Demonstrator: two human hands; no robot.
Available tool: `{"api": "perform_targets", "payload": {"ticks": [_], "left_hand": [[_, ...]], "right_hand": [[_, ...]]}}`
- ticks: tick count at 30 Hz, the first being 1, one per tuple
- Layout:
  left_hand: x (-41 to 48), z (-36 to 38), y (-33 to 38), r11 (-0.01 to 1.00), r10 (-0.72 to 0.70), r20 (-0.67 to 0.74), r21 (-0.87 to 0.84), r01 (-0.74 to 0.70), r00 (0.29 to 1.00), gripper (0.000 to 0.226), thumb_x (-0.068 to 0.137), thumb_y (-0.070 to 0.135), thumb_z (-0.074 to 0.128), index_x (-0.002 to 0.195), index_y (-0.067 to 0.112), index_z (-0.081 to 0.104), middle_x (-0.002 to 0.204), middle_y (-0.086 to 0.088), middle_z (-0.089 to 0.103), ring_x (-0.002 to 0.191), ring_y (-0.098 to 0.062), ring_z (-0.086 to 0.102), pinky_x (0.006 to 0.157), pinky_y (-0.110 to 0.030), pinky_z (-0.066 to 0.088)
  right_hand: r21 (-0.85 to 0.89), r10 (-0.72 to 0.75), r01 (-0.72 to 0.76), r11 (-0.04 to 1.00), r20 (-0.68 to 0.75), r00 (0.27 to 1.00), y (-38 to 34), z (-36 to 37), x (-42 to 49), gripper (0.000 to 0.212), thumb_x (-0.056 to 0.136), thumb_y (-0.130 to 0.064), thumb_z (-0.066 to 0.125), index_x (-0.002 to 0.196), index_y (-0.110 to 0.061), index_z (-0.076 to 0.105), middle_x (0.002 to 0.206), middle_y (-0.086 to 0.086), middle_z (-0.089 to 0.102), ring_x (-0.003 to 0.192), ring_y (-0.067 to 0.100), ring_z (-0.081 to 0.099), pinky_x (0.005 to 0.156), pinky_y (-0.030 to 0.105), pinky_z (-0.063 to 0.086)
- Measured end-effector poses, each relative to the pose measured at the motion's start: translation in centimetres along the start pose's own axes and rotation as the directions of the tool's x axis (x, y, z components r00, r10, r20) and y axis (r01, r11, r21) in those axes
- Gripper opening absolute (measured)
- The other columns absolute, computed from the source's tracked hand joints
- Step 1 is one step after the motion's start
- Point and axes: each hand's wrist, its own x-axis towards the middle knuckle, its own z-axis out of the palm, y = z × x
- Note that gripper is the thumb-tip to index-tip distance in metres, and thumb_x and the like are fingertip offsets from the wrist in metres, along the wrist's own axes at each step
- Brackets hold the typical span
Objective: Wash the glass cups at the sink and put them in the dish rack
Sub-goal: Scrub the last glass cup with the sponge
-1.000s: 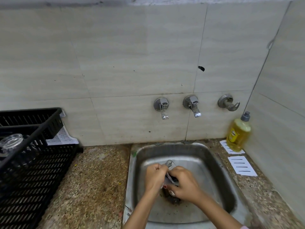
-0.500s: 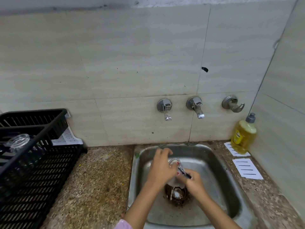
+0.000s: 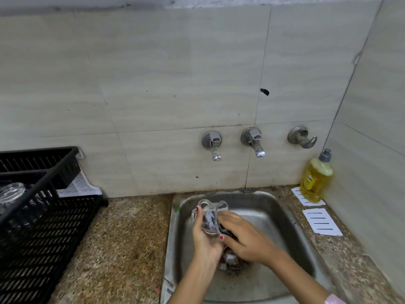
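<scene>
Two glass cups show. One glass cup is in the hands over the sink. The other cup sits upside down in the dish rack at the far left; whether more glass lies behind it is too blurred to tell. There are three metal wall fittings: a left tap, a middle tap and a stubby third fitting. One soap bottle and two paper cards are by the right corner.

The left hand grasps the held cup from below and from the left, with fingers wrapped round its clear wall and thumb on the near side. The cup lies tilted, its mouth towards the right hand. That hand's fingers are curled on a dark pad pushed into the cup and seen through the glass.

The sink is a dull steel basin with rounded corners and a dark, stained drain just under the hands. The counter is speckled brown stone. The rack is black slotted plastic, with a white perforated tray behind it. The bottle is clear plastic, holds yellow liquid and has a grey cap. The cards are white with black lines. The wall is pale, faintly veined tile.
</scene>
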Motion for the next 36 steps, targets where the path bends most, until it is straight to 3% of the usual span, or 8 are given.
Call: {"api": "perform_targets", "payload": {"ticks": [4, 8, 15, 21, 24, 27, 32, 36], "left_hand": [[-0.4, 0.0, 0.6, 0.996, -0.059, -0.02, -0.065, 0.058, 0.998, 0.044, 0.077, 0.039, 0.057, 0.087, -0.002, 0.07, 0.081, -0.018, 0.068, 0.074, -0.03, 0.065, 0.073, -0.036, 0.052], [0.6, 0.0, 1.6, 0.995, -0.1, -0.093, -0.031, 0.097, 0.991, 0.06, 0.075, 0.054, 0.057, 0.093, -0.003, 0.064, 0.085, -0.02, 0.064, 0.077, -0.032, 0.061, 0.073, -0.037, 0.05], [1.2, 0.5, 0.1, 0.999, 0.039, -0.14, -0.012, -0.041, 0.989, 0.052, 0.09, 0.029, 0.037, 0.058, 0.004, 0.069, 0.062, -0.013, 0.063, 0.052, -0.023, 0.063, 0.051, -0.024, 0.053], [0.8, 0.1, -0.9, 0.998, 0.011, -0.128, -0.052, -0.018, 0.992, 0.047, 0.085, 0.025, 0.038, 0.053, 0.009, 0.068, 0.059, -0.011, 0.064, 0.055, -0.024, 0.063, 0.064, -0.031, 0.05], [0.9, -0.2, -0.7, 0.999, 0.004, -0.169, -0.045, -0.012, 0.986, 0.038, 0.084, 0.027, 0.039, 0.066, 0.005, 0.064, 0.058, -0.011, 0.063, 0.056, -0.024, 0.061, 0.054, -0.026, 0.052], [1.5, 0.1, -0.3, 0.997, 0.047, -0.183, -0.055, -0.058, 0.982, 0.042, 0.085, 0.024, 0.038, 0.056, 0.006, 0.063, 0.055, -0.009, 0.058, 0.047, -0.021, 0.058, 0.048, -0.021, 0.05], [1.7, 0.0, -0.6, 0.998, 0.012, -0.15, -0.051, -0.02, 0.989, 0.024, 0.067, 0.024, 0.047, 0.066, 0.005, 0.062, 0.062, -0.01, 0.058, 0.055, -0.023, 0.059, 0.058, -0.027, 0.05], [1.4, 0.0, -0.8, 0.994, 0.06, -0.071, -0.082, -0.066, 0.996, 0.037, 0.03, 0.028, 0.077, 0.058, 0.005, 0.069, 0.059, -0.011, 0.063, 0.05, -0.021, 0.063, 0.05, -0.024, 0.054]], "right_hand": [[-0.094, 0.03, -0.024, 0.995, 0.058, 0.998, 1.1, -0.8, -0.1, 0.076, 0.086, -0.064, 0.015, 0.144, -0.017, 0.033, 0.149, -0.008, 0.027, 0.134, -0.003, 0.017, 0.11, 0.015, 0.006], [-0.22, -0.115, 0.106, 0.97, -0.025, 0.993, 0.6, 0.2, -0.2, 0.047, 0.082, -0.025, 0.044, 0.127, -0.014, 0.053, 0.129, 0.004, 0.059, 0.119, 0.015, 0.053, 0.103, 0.023, 0.039], [0.337, 0.254, -0.109, 0.935, -0.421, 0.871, -1.5, 2.5, 1.1, 0.038, 0.078, 0.002, 0.055, 0.103, -0.024, 0.069, 0.099, -0.012, 0.069, 0.091, -0.001, 0.062, 0.079, 0.01, 0.047], [0.913, 0.818, -0.4, 0.083, 0.167, 0.551, -2.1, 2.3, 3.2, 0.029, 0.084, 0.01, 0.046, 0.078, -0.002, 0.071, 0.074, 0.013, 0.073, 0.076, 0.026, 0.07, 0.075, 0.035, 0.057], [0.79, 0.718, -0.41, 0.457, -0.055, 0.694, -2.0, 2.5, 2.4, 0.026, 0.085, 0.006, 0.051, 0.074, -0.01, 0.068, 0.072, 0.004, 0.07, 0.071, 0.003, 0.065, 0.07, 0.018, 0.053], [0.035, 0.031, -0.019, 0.999, -0.374, 0.927, -0.4, 2.9, 1.4, 0.014, 0.078, -0.005, 0.055, 0.08, -0.008, 0.068, 0.085, 0.004, 0.07, 0.082, -0.002, 0.057, 0.078, 0.009, 0.045], [0.084, 0.092, -0.07, 0.994, -0.3, 0.949, 1.5, 3.3, 1.4, 0.019, 0.078, -0.014, 0.059, 0.091, -0.005, 0.069, 0.086, 0.004, 0.07, 0.079, 0.012, 0.064, 0.072, 0.018, 0.051], [0.855, 0.803, -0.261, 0.448, -0.257, 0.538, -1.9, 4.7, 2.9, 0.009, 0.079, 0.003, 0.061, 0.073, 0.004, 0.067, 0.072, 0.017, 0.069, 0.071, 0.024, 0.065, 0.065, 0.031, 0.052]]}}
